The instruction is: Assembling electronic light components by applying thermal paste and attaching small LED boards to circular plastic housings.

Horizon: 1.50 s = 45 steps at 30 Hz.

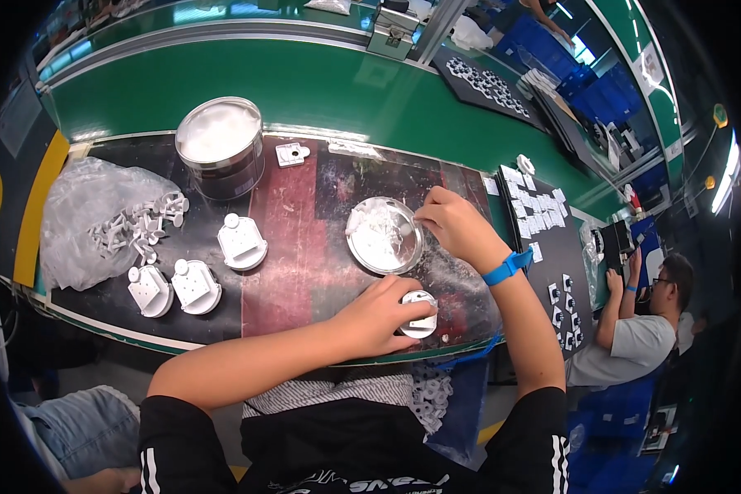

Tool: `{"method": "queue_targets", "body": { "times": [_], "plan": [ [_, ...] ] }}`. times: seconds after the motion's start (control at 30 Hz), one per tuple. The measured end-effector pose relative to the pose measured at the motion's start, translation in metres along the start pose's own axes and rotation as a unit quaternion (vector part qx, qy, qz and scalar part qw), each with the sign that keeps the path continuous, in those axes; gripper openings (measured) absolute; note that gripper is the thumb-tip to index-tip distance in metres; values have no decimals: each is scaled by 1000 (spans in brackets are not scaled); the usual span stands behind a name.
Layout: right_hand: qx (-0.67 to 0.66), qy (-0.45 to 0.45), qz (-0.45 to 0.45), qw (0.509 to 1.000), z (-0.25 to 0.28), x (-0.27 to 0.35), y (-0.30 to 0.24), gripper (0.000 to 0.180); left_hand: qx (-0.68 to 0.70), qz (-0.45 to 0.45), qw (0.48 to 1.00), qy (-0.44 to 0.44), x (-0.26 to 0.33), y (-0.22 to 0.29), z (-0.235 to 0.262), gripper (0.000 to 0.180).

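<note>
My left hand (380, 315) is closed around a white round plastic part (421, 318) near the front edge of the table. My right hand (457, 224) is pinched at the right rim of a shallow round metal dish (365, 260); whatever its fingertips hold is too small to make out. Inside the dish lies a whitish, glossy, clear-looking material (379, 232). A blue band circles my right wrist. To the left, three white assembled parts with flat tops and small round knobs stand on the table, one (242, 242) apart from the other two (196, 286).
A large metal tin (221, 169) with white content stands at the back left. Beside it, a clear plastic bag (74, 222) spills small white stemmed pieces (136, 233). A white plate-like piece (291, 154) lies behind. Black boards (543, 247) with small parts are at right, near a co-worker (642, 329).
</note>
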State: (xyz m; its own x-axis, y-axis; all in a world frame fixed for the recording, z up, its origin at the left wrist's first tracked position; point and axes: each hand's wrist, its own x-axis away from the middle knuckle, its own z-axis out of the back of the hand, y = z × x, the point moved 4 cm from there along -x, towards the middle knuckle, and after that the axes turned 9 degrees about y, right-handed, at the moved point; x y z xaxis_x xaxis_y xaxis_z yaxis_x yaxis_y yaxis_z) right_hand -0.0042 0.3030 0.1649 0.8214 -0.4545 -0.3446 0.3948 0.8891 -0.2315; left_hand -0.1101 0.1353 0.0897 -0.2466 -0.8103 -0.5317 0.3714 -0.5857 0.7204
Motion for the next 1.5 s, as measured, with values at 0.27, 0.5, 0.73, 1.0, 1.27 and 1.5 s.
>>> {"method": "queue_targets", "body": {
  "times": [0.27, 0.5, 0.73, 1.0, 1.27, 1.5],
  "plan": [
    [13, -18, 2, 1000, -4, -3, -3, 12, -15, -5, 1000, 1, 0, 0, 0, 57],
    [17, -37, -10, 999, -4, -4, -4, 12, -10, -10, 1000, -1, -1, 1, 0, 58],
    [29, -48, -33, 998, -2, -3, -5, 16, -9, -8, 1000, 1, 0, 1, 0, 59],
    [35, -48, -36, 998, -3, 0, -4, 13, -8, -4, 1000, -5, -1, 1, 1, 59],
    [-5, -19, -48, 999, 7, 4, -8, 14, -9, 1, 1000, -9, -1, 1, 1, 59],
    [-392, 55, -316, 862, 9, 48, 3, 37, 6, 6, 1000, -3, 1, -1, -2, 57]
  ]
}}
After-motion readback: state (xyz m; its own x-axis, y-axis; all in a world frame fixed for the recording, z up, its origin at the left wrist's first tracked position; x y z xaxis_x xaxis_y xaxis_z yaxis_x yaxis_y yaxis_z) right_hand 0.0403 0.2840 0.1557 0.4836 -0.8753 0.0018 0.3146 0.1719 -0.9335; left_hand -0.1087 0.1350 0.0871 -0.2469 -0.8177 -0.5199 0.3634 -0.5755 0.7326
